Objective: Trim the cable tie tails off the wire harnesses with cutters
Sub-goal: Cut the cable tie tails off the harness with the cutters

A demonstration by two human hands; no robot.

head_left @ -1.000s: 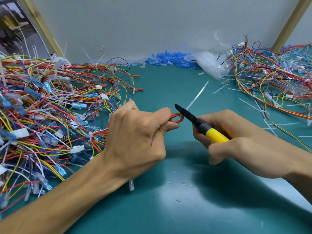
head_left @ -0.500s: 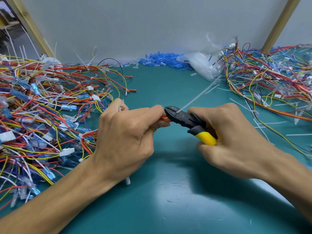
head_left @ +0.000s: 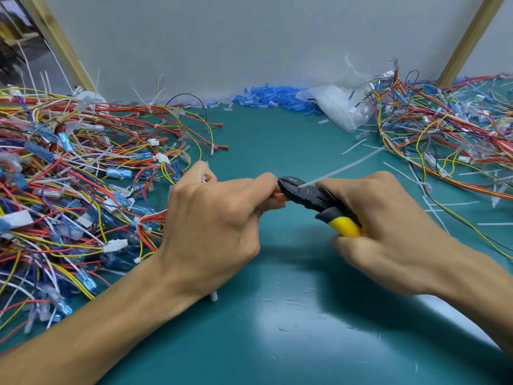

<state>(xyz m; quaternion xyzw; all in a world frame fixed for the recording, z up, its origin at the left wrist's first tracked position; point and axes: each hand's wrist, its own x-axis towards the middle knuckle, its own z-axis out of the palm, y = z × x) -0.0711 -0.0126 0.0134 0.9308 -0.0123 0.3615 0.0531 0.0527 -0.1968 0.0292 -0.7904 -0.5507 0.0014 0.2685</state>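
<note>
With wires (head_left: 280, 196) pinched by the left hand (head_left: 213, 218) and cutters (head_left: 302, 194) gripped by the right hand (head_left: 388, 218), the tail (head_left: 344, 168) should be cut close.

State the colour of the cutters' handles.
Yellow with a black upper section, on the metal cutters; head view.

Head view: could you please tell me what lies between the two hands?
In the head view: the black head of the cutters, the red wire bundle, and a white cable tie tail.
</note>
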